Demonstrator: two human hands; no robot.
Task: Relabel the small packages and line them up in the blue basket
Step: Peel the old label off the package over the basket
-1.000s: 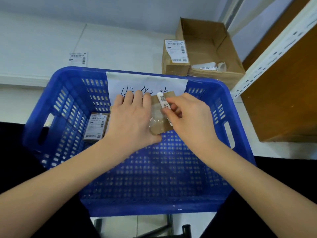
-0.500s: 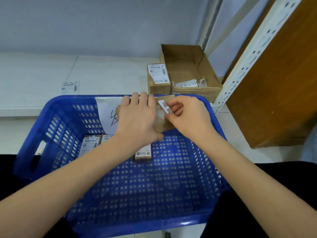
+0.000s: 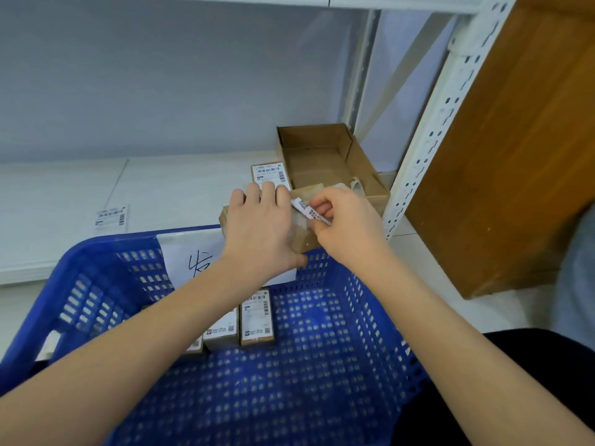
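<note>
Covering most of the package (image 3: 302, 235), left hand (image 3: 260, 230) grips it; right hand (image 3: 346, 225) pinches label (image 3: 309, 211).

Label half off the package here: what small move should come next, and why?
Probably keep peeling. The right hand pinches the label, one end lifted and curled, while the left hand grips the package above the blue basket rim. Pull the label fully free before fitting a new one.

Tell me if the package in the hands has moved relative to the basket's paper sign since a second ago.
Yes. The package has gone up and away from the paper sign; it now sits above the basket rim, no longer in front of the sign.
</note>
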